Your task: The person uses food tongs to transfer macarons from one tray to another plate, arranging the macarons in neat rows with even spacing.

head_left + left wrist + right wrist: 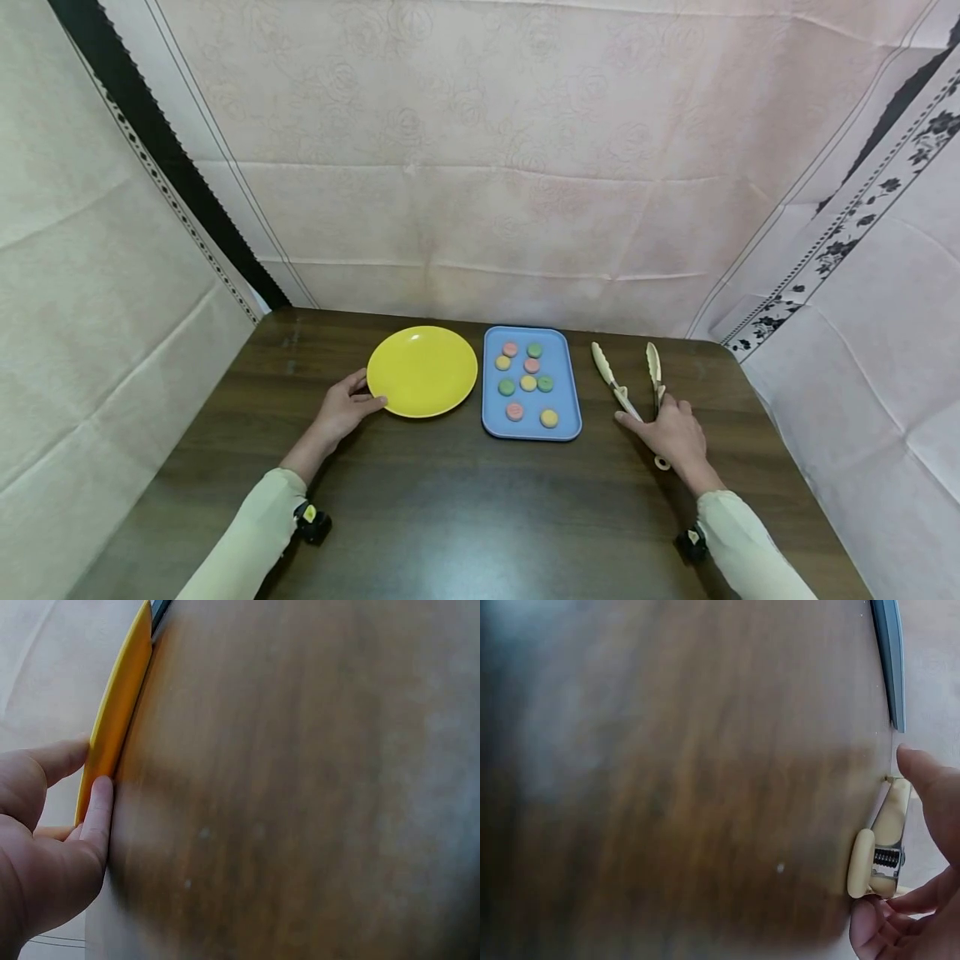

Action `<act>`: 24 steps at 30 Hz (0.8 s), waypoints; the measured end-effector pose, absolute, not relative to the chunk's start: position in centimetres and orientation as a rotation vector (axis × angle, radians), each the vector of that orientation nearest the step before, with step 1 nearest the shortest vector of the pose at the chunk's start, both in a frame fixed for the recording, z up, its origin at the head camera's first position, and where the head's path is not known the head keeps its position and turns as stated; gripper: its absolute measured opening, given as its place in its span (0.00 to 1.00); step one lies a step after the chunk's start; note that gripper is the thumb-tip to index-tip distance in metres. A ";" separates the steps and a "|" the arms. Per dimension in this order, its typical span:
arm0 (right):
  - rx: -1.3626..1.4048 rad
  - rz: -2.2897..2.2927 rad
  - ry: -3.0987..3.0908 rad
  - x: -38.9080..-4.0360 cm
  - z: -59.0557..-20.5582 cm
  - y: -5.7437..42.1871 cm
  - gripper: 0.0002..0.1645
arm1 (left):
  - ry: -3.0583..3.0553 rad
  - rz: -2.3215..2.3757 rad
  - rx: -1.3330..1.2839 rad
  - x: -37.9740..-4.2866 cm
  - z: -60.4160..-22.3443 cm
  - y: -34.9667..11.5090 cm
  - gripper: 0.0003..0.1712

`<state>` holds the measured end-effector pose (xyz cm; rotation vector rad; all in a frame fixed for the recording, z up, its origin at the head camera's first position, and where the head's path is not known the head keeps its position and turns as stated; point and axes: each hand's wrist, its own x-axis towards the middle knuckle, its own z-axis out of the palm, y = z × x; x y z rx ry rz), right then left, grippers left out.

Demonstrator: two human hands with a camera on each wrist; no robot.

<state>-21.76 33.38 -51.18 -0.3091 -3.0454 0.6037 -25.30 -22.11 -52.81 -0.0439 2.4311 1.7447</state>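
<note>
Pale rose-patterned cloth backdrop (480,167): filling 12 o'clock on my feed.
Dark-brown wood-grain table (450,517): carrying the whole line-up.
Light-blue rounded-rectangle tray (532,427): near the table's 12 o'clock edge, and I count nine small round pink, yellow and green pieces (528,383) on it.
Glossy round yellow plate (422,372): just beside the tray, at its 9 o'clock.
Left hand (343,414): I see it pinching the plate's rim between 8 and 9 o'clock, a narrow grip.
Cream-coloured tongs (621,392): at the tray's 3 o'clock, arms spread, tips towards 12.
Right hand (675,433): fingers curled round the tongs, thumb stretched wide; how firmly, I can't tell.
</note>
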 end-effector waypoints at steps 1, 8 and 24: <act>-0.313 0.600 -3.047 -21.8 -51.2 33.3 0.67 | 2.433 1.745 -0.044 -25.3 -52.8 -22.1 0.48; -0.334 0.621 -3.073 -22.0 -51.1 33.5 0.58 | 2.442 1.744 -0.044 -25.3 -52.9 -22.1 0.48; -0.335 0.720 -3.026 -22.2 -50.1 34.5 0.46 | 2.442 1.744 -0.043 -25.2 -53.0 -22.1 0.48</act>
